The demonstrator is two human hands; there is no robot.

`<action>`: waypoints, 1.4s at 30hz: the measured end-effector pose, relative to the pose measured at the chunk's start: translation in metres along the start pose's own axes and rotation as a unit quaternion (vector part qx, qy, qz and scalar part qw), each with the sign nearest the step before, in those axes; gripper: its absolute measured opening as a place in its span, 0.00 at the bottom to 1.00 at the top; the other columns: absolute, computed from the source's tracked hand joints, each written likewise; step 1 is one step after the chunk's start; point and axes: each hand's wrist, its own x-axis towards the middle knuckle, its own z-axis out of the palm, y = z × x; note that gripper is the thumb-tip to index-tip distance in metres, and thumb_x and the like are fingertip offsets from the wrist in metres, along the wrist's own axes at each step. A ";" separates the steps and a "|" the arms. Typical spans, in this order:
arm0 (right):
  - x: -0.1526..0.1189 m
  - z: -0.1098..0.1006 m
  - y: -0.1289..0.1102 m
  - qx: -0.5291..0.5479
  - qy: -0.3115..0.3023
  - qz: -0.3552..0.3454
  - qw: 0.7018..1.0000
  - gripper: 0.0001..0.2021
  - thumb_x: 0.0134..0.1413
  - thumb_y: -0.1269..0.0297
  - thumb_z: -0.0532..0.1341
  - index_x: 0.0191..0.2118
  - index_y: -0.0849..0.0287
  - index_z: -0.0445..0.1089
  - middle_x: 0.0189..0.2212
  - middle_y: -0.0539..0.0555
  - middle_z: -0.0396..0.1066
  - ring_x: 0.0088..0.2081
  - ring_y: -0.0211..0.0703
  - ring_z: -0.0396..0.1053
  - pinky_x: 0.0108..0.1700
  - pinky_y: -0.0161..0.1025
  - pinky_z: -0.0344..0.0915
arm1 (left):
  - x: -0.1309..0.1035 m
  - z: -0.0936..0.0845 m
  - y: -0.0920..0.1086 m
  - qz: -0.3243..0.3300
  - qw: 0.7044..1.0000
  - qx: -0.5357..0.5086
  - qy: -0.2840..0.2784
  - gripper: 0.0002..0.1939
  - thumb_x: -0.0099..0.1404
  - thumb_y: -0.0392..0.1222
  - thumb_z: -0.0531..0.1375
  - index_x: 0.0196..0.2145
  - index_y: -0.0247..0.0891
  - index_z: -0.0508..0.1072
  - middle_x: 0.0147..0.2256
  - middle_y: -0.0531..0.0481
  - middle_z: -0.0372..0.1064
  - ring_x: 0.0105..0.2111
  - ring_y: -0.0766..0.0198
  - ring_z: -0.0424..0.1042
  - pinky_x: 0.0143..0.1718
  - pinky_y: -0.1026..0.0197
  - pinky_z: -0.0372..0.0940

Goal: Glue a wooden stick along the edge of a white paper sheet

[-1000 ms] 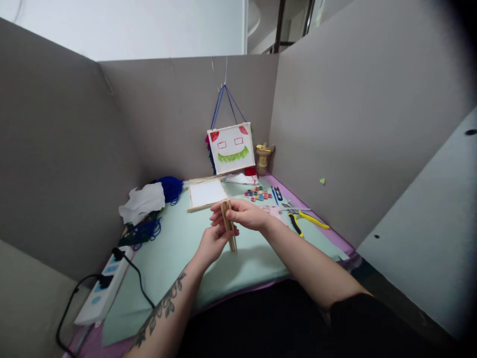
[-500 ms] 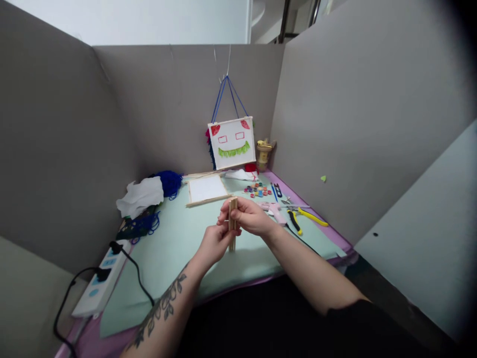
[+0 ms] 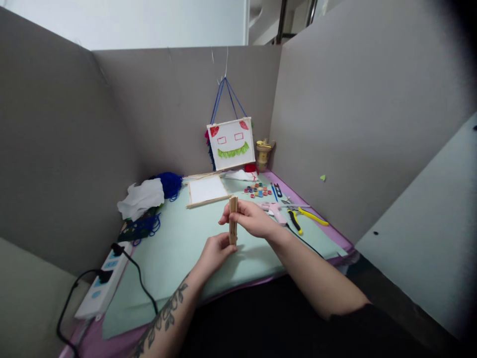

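Centrally, a bundle of wooden sticks is held near upright over the pale green worktop, nearer the person than the framed white panel and a little to its right. The right hand has its grip clamped on the upper part, thumb against the near side; the left hand has its grip closed around the foot, fingertips touching the lowest part. Whether the stick ends also meet the surface cannot be told. To the right of the framed white panel lie the paint pots and, nearer the person, a pink glue gun and yellow-handled pliers; blue yarn lies to its left. The chief risk, as judged from this pose, is splaying: no tie is visible around the sticks, so easing the upper grip could let them fan out or topple. Uneven pressure between the hands could make single sticks slide lengthwise, leaving the ends out of line. A second hazard is the glue gun's black cord, which runs beneath the right forearm; a low sweep of that arm could catch it and drag the tool.
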 end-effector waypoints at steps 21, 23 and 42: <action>0.026 -0.008 0.048 0.148 0.061 0.115 0.980 0.25 0.44 0.46 0.66 0.43 0.58 0.66 0.46 0.61 0.71 0.46 0.51 0.71 0.52 0.53 0.64 | -0.043 0.006 0.007 -0.143 0.966 -0.211 0.036 0.14 0.49 0.44 0.67 0.30 0.31 0.73 0.24 0.49 0.74 0.26 0.63 0.72 0.31 0.63 0.63; 0.029 -0.004 0.063 0.128 0.072 0.105 0.984 0.35 0.43 0.40 0.64 0.54 0.55 0.62 0.60 0.64 0.56 0.58 0.53 0.60 0.57 0.53 0.58 | -0.047 -0.014 0.005 -0.173 0.949 -0.249 0.082 0.14 0.48 0.42 0.69 0.31 0.31 0.74 0.27 0.47 0.75 0.26 0.64 0.73 0.29 0.66 0.64; -0.050 -0.004 0.102 0.033 0.063 0.141 0.987 0.40 0.39 0.43 0.66 0.58 0.58 0.62 0.63 0.64 0.52 0.61 0.53 0.55 0.61 0.49 0.52 | -0.057 -0.127 -0.028 -0.225 0.916 -0.087 0.320 0.22 0.59 0.38 0.62 0.52 0.33 0.65 0.48 0.37 0.71 0.42 0.58 0.74 0.40 0.62 0.70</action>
